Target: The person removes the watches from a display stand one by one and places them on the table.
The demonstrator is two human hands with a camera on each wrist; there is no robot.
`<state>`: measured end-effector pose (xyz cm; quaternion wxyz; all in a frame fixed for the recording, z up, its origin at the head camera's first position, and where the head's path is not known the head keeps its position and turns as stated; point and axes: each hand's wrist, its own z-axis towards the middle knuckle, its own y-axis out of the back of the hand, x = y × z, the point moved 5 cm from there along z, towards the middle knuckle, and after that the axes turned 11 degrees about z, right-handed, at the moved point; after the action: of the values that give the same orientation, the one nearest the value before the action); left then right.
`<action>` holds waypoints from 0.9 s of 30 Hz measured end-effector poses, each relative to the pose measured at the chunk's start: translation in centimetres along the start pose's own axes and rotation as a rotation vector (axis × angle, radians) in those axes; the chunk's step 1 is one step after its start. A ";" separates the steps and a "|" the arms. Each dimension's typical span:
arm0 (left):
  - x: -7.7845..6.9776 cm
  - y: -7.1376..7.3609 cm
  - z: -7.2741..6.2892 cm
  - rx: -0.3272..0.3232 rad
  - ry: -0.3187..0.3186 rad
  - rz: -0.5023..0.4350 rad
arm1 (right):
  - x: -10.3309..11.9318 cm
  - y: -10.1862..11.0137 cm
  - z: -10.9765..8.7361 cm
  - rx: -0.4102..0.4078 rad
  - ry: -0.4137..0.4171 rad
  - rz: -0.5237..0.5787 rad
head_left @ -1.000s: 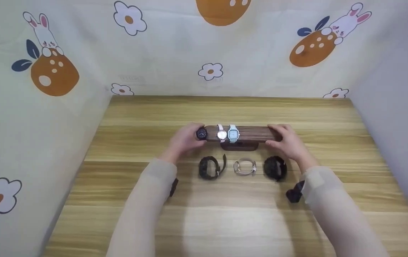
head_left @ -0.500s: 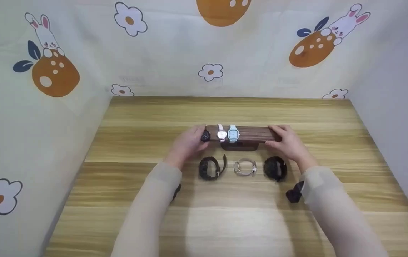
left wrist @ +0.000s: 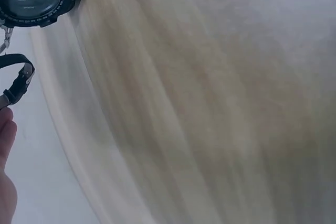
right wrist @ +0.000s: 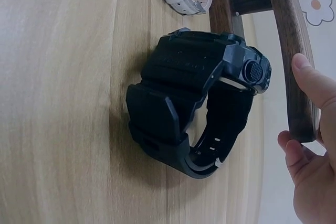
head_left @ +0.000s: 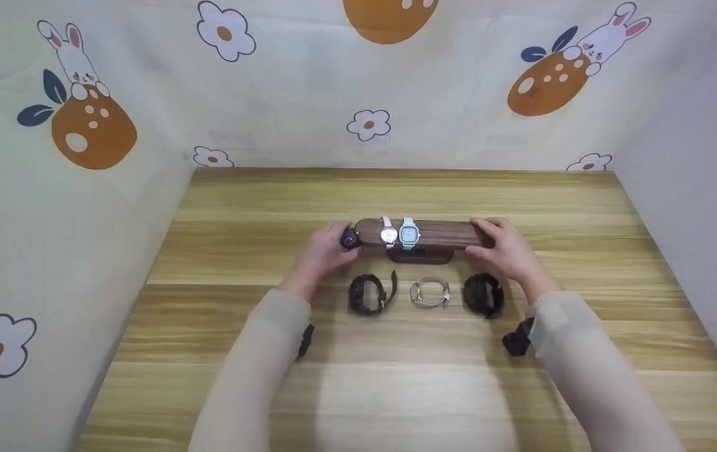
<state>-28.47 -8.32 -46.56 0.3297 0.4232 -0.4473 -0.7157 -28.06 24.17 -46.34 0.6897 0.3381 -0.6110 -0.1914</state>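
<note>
Showing in head view alone: held watch's dial (head_left: 350, 238).

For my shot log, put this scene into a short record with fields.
Left hand: holds small black watch at the left end of the wooden stand
Right hand: grips the stand's right end
On the stand: pale-strapped watch, light-blue watch
On the table, left to right: black watch with loose strap end, grey-strapped watch, bulky black watch
</note>
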 end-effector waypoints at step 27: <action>1.2 0.8 -3.0 -0.023 0.196 -0.376 | 0.2 0.0 0.0 0.007 0.004 -0.018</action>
<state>-26.23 -10.77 -46.92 0.2371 0.5628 -0.3179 -0.7253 -27.99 24.05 -46.14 0.6881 0.3464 -0.6071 -0.1948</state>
